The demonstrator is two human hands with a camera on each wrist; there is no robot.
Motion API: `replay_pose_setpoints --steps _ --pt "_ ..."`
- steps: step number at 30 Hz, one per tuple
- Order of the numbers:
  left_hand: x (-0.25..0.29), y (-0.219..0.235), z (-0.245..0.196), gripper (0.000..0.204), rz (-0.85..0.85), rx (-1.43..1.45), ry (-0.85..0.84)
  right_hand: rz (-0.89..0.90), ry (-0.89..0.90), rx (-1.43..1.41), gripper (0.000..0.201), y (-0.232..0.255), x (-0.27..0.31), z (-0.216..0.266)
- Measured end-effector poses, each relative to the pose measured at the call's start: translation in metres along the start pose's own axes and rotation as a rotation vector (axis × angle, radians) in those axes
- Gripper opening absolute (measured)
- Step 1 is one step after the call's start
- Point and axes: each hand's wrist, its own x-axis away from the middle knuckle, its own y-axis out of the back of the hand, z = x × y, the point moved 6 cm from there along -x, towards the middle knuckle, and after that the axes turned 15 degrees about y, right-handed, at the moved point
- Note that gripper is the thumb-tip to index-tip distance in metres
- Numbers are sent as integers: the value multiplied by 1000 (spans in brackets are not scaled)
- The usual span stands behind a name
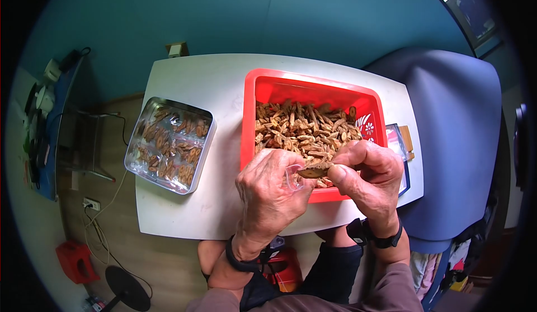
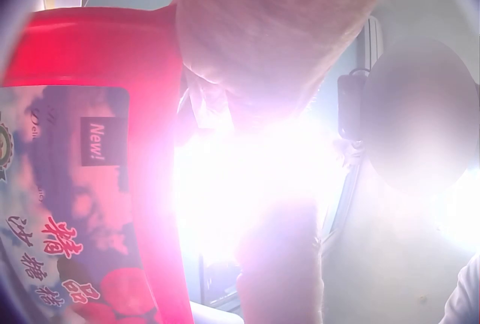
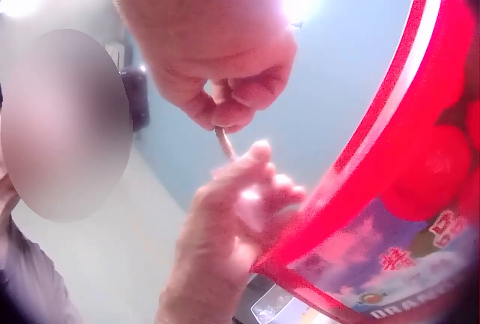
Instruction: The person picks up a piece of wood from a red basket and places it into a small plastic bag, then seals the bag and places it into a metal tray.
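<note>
My right hand (image 1: 369,175) pinches a dried brown root-like slice (image 1: 314,173) between thumb and forefinger. My left hand (image 1: 268,194) holds a small clear plastic bag (image 1: 293,179), and the slice lies at its opening. Both hands are over the near rim of a red plastic basket (image 1: 249,122). A heap of similar dried slices (image 1: 299,124) fills much of the basket. In the right wrist view the slice (image 3: 224,144) juts from the fingertips down toward the left hand (image 3: 214,226). Glare washes out much of the left wrist view.
On the white table (image 1: 224,83), left of the basket, a metal tray (image 1: 206,154) holds several clear bags (image 1: 168,150) of slices. Flat items and a wooden piece (image 1: 406,138) lie against the basket's right side. A blue-covered form (image 1: 453,144) stands at the table's right edge.
</note>
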Motion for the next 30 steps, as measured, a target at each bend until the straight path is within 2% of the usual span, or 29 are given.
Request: replay_pose_setpoints --steps 2,6,8,12,14,16,19,21,22,24,25,30 --pt "0 0 0 30 8 -3 8 6 -60 -17 11 -1 2 -1" --pt "-1 -1 1 29 5 0 3 10 -31 7 11 -1 0 0" --pt "-1 0 0 28 -22 10 -8 29 89 67 11 2 -4 6" --pt "0 4 -3 24 -28 61 24 -69 144 152 12 9 9 18" --pt "1 4 10 22 108 335 324 -75 245 142 14 11 16 17" --pt "0 8 8 22 125 351 305 -84 230 125 14 13 19 14" --pt "-1 5 10 24 140 392 315 97 416 350 16 8 16 17" --pt "-2 2 3 29 111 243 99 128 436 383 17 7 15 18" --pt "-3 2 3 29 110 239 102 156 456 419 19 5 15 19" --pt "-3 -3 -2 33 194 201 36 129 433 397 20 6 19 14" --pt "-2 -4 1 34 219 219 64 114 420 394 20 7 20 14" --pt "-5 -1 -4 31 268 160 -11 60 361 343 20 13 21 3"
